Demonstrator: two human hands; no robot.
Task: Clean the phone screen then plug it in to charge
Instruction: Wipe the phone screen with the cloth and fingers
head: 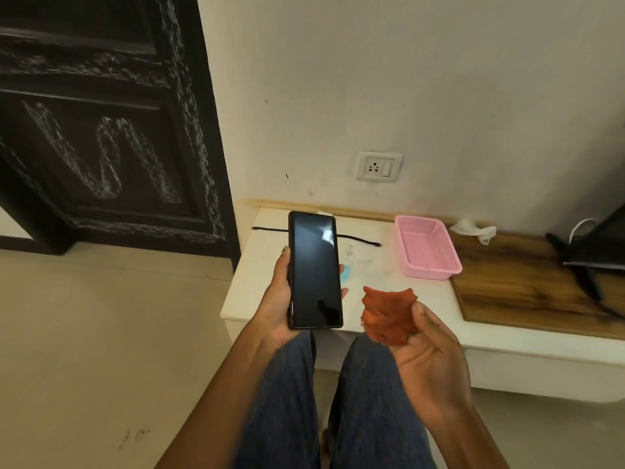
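Note:
My left hand (275,299) holds a black phone (314,269) upright over the white table's front edge, its dark screen facing me. To the right of it, my right hand (427,350) grips a crumpled orange cloth (389,314), a short gap away from the phone. A black charging cable (358,239) lies across the white table (422,309) behind the phone, partly hidden by it. A white wall socket (378,166) sits on the wall above the table. A small clear spray bottle (350,265) with blue liquid lies on the table, partly hidden behind the phone.
A pink plastic basket (426,247) stands on the table at the right. Beyond it lie a wooden board (514,282), a crumpled white tissue (473,230) and a dark bag (595,245). A dark carved door (101,130) fills the left. My knees are below the table edge.

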